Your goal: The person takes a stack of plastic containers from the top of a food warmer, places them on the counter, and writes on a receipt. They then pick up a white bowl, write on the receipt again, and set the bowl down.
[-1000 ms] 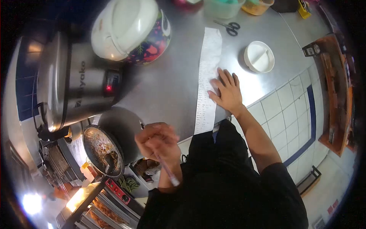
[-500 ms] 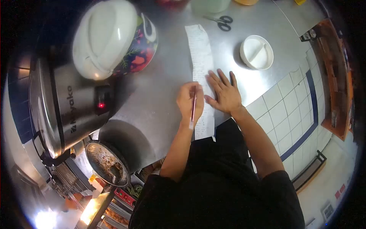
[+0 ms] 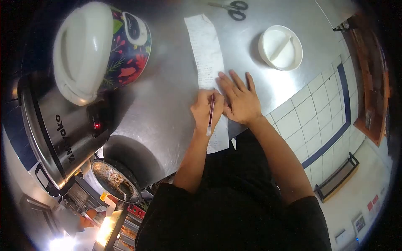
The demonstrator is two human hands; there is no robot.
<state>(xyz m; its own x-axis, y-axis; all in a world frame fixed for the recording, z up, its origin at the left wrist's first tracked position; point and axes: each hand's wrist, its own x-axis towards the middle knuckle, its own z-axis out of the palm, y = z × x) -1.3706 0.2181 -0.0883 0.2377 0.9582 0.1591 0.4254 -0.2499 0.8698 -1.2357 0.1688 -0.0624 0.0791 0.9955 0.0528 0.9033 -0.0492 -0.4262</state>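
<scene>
My left hand (image 3: 202, 109) is closed around a slim pen (image 3: 210, 115) with a dark red barrel and a clear end, its tip at the paper. Under both hands lies a long white paper strip (image 3: 206, 50) covered in rows of small handwriting. My right hand (image 3: 243, 102) rests flat just to the right of the pen, fingers spread, over the strip's right edge and the metal tabletop. Part of the strip's middle is hidden beneath the hands.
On the steel table (image 3: 167, 71) are black-handled scissors (image 3: 237, 11) and a white bowl (image 3: 274, 38) with a white spoon (image 3: 281, 49). At left stand a floral food container (image 3: 136, 62), a Miyako appliance (image 3: 69, 129) with a red light, and a used pan (image 3: 106, 175).
The view has shifted, so the container, scissors and strip appear further left and higher. My left hand still holds the pen on the paper, and my right hand stays flat beside it.
</scene>
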